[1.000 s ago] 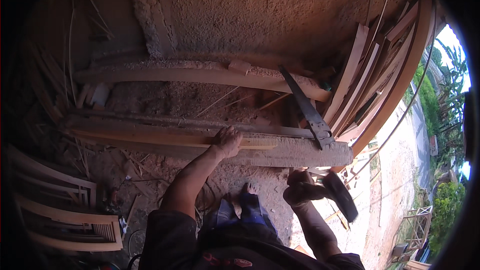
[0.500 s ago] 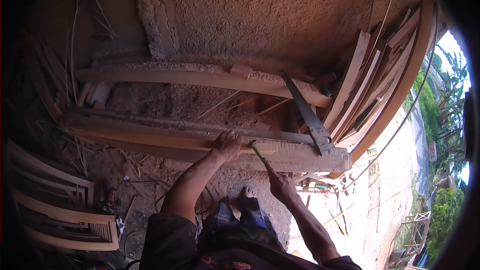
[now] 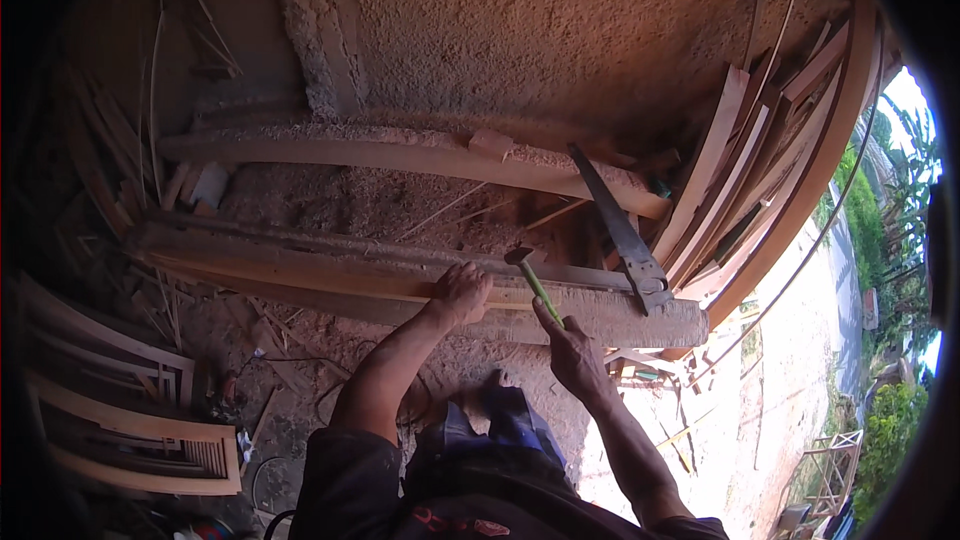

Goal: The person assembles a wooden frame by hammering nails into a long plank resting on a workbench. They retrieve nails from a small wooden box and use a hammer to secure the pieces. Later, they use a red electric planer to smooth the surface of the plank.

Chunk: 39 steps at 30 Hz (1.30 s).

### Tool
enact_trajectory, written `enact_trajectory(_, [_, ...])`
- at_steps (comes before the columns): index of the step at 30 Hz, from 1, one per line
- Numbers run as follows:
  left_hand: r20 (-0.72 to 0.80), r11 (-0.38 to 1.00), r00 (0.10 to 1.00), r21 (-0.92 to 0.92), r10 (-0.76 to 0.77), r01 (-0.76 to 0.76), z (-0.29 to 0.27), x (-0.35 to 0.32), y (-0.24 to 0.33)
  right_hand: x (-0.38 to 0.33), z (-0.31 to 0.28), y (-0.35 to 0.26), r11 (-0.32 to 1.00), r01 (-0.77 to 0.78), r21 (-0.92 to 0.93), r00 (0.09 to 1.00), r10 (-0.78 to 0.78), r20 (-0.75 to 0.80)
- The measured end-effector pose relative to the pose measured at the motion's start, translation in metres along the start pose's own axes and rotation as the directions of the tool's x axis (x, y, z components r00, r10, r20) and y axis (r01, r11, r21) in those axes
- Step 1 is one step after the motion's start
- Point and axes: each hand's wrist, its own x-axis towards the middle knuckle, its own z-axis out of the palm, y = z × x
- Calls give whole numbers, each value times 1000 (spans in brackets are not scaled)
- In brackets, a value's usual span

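My right hand (image 3: 578, 355) is wrapped round the light green handle of a hammer (image 3: 542, 290). The hammer's dark head is raised above the work beam. On that thick wooden beam (image 3: 625, 318) lies a long, pale wooden strip (image 3: 380, 284). My left hand (image 3: 462, 294) is closed over the strip, a short way left of the hammer; whatever may be pinched between its fingers cannot be made out. A handsaw (image 3: 615, 220) rests with its handle on the beam's right part, its blade pointing away toward the rear beam.
Behind stands a second beam (image 3: 400, 155) covered in shavings, with a small wood block (image 3: 491, 145) on it. Long boards (image 3: 715, 155) lean at the right. Slatted wooden frames (image 3: 140, 427) stand at lower left, near a cable on the floor. A rough wall (image 3: 560, 30) closes off the back.
The hammer has lifted off the wooden strip, its head rising up and away, and my right hand has shifted slightly right. My left hand keeps its place on the strip.
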Motion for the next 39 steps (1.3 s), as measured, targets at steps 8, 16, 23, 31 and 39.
enact_trajectory(8, [-37,999,999,32,31,-30,1,3,-2,78,45,62,978,206,-27,979,-206,-8])
enact_trajectory(16, [-600,604,345,-303,-722,737,-9,-87,-47,65,53,91,990,93,-107,977,-70,204])
enact_trajectory(23, [310,-299,-281,-951,-908,-84,18,-132,-122,44,54,103,988,150,-47,961,-135,242])
enact_trajectory(31, [54,-198,-262,-800,-964,566,20,-82,-102,52,7,134,990,113,-85,960,-87,267])
enact_trajectory(39, [-50,-181,-413,-846,-909,502,14,-118,-147,19,-43,180,961,-135,-242,811,247,530])
